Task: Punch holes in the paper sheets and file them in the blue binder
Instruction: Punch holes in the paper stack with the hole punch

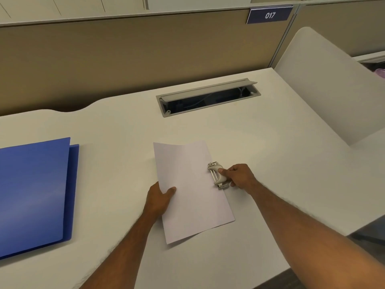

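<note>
Centrally, on the worktop [270,132], the paper [191,184] lies with its right edge in the punch [217,175]. The left hand [159,198] pinches the paper's left edge; the right hand [239,176] grips the punch. The closed binder [33,192] lies well apart, far left.

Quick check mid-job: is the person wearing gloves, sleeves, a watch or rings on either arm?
No. The left hand and right hand are bare, without gloves, and no rings show. Left forearm and right forearm are bare to the frame edge: no sleeves, watch or wristband visible.
</note>
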Tool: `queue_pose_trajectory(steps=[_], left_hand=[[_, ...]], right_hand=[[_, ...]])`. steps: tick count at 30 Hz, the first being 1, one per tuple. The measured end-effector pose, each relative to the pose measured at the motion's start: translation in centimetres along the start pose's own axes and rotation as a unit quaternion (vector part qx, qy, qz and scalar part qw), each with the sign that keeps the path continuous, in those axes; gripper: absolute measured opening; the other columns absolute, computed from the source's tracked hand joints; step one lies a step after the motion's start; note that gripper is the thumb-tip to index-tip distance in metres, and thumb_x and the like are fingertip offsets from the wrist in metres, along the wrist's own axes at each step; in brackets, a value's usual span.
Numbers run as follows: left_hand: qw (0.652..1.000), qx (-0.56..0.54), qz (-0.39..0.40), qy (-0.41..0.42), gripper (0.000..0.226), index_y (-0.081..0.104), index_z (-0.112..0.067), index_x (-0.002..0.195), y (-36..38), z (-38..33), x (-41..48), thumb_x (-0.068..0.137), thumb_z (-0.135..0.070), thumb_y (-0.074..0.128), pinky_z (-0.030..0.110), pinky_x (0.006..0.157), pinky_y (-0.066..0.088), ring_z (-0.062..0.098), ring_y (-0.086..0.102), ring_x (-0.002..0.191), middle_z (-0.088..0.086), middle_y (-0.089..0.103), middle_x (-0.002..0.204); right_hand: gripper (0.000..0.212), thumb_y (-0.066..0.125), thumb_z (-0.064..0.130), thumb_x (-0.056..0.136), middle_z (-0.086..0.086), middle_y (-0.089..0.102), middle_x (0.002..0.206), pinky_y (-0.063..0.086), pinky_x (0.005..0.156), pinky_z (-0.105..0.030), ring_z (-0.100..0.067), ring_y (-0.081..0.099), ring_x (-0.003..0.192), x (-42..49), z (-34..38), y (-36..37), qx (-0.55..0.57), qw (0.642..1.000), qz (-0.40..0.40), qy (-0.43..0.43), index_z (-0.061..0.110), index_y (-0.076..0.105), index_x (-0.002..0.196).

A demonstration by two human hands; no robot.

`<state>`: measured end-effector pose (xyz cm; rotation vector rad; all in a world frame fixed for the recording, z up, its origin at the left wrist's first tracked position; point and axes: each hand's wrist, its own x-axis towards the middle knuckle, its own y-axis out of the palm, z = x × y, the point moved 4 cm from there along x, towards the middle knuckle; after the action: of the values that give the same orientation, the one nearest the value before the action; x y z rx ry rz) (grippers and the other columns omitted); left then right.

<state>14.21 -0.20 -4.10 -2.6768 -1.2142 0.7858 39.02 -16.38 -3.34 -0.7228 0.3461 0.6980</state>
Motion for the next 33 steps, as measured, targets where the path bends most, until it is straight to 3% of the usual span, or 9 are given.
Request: queue_pose_trajectory(steps=[2, 6, 12, 20, 24, 28, 30, 33], left_hand=[[1.0, -0.003, -0.001, 0.002, 0.04, 0.058, -0.011, 0.122, 0.0, 0.1, 0.1, 0.086, -0.027, 0.066, 0.044, 0.086, 0.055, 0.025, 0.067, 0.098, 0.006, 0.068, 0.112], [1.0, -0.006, 0.0, 0.003, 0.042, 0.057, -0.01, 0.125, 0.0, 0.4, 0.3, 0.087, -0.027, 0.066, 0.045, 0.088, 0.054, 0.026, 0.066, 0.1, 0.007, 0.067, 0.114], [1.0, -0.013, 0.0, 0.003, 0.044, 0.056, -0.011, 0.126, 0.1, 1.0, 0.7, 0.087, -0.028, 0.066, 0.046, 0.09, 0.054, 0.025, 0.065, 0.101, 0.006, 0.066, 0.116], [1.0, -0.007, 0.001, 0.001, 0.043, 0.057, -0.013, 0.124, 0.1, 1.1, 0.9, 0.086, -0.029, 0.066, 0.046, 0.089, 0.054, 0.023, 0.066, 0.1, 0.004, 0.067, 0.115], [1.0, -0.006, -0.001, 0.001, 0.041, 0.058, -0.012, 0.123, 0.0, 0.8, 0.6, 0.086, -0.026, 0.067, 0.044, 0.089, 0.054, 0.023, 0.066, 0.1, 0.004, 0.068, 0.114], [1.0, -0.013, -0.002, 0.003, 0.038, 0.059, -0.01, 0.122, 0.0, 0.3, 0.2, 0.087, -0.023, 0.066, 0.041, 0.085, 0.055, 0.023, 0.066, 0.097, 0.006, 0.068, 0.112], [1.0, -0.014, -0.002, 0.005, 0.039, 0.059, -0.01, 0.122, 0.0, 0.2, 0.0, 0.087, -0.023, 0.066, 0.042, 0.086, 0.055, 0.024, 0.067, 0.097, 0.006, 0.068, 0.112], [1.0, -0.008, -0.005, 0.012, 0.038, 0.059, -0.01, 0.122, -0.1, 0.0, -0.2, 0.087, -0.022, 0.066, 0.041, 0.085, 0.055, 0.024, 0.067, 0.097, 0.006, 0.068, 0.112]], right_hand=[[0.04, 0.078, 0.04, 0.075, -0.01, 0.062, 0.06, 0.028, 0.036, -0.015, -0.019, 0.052, 0.048, 0.4, 0.3, -0.4, -0.024, 0.999, 0.03, 0.023, 0.012, 0.056, 0.058], [0.044, 0.076, 0.048, 0.075, -0.017, 0.069, 0.076, 0.027, 0.043, -0.021, -0.025, 0.055, 0.062, 1.3, 0.9, -0.8, -0.091, 0.99, 0.086, 0.062, 0.01, 0.06, 0.058], [0.049, 0.072, 0.052, 0.077, -0.005, 0.059, 0.059, 0.028, 0.044, -0.021, -0.016, 0.048, 0.045, 2.3, 0.9, -0.8, -0.163, 0.979, 0.106, 0.066, 0.011, 0.055, 0.057], [0.059, 0.065, 0.066, 0.074, -0.006, 0.055, 0.058, 0.037, 0.053, -0.025, -0.021, 0.043, 0.048, 3.6, 1.5, -1.0, -0.277, 0.951, 0.118, 0.065, 0.011, 0.055, 0.055], [0.059, 0.064, 0.065, 0.075, -0.004, 0.053, 0.052, 0.036, 0.05, -0.024, -0.02, 0.041, 0.045, 3.6, 1.0, -0.8, -0.261, 0.955, 0.117, 0.078, 0.011, 0.054, 0.052], [0.053, 0.068, 0.052, 0.08, 0.001, 0.045, 0.04, 0.028, 0.038, -0.018, -0.015, 0.04, 0.036, 3.0, 0.8, -0.4, -0.156, 0.972, 0.145, 0.101, 0.017, 0.04, 0.052], [0.052, 0.072, 0.05, 0.077, -0.004, 0.047, 0.048, 0.028, 0.04, -0.019, -0.02, 0.041, 0.044, 3.0, 0.5, -0.4, -0.135, 0.976, 0.14, 0.093, 0.018, 0.039, 0.053], [0.047, 0.083, 0.048, 0.066, -0.013, 0.059, 0.064, 0.038, 0.046, -0.023, -0.025, 0.051, 0.057, 2.5, 0.1, -0.9, -0.094, 0.986, 0.114, 0.074, 0.013, 0.052, 0.058]])
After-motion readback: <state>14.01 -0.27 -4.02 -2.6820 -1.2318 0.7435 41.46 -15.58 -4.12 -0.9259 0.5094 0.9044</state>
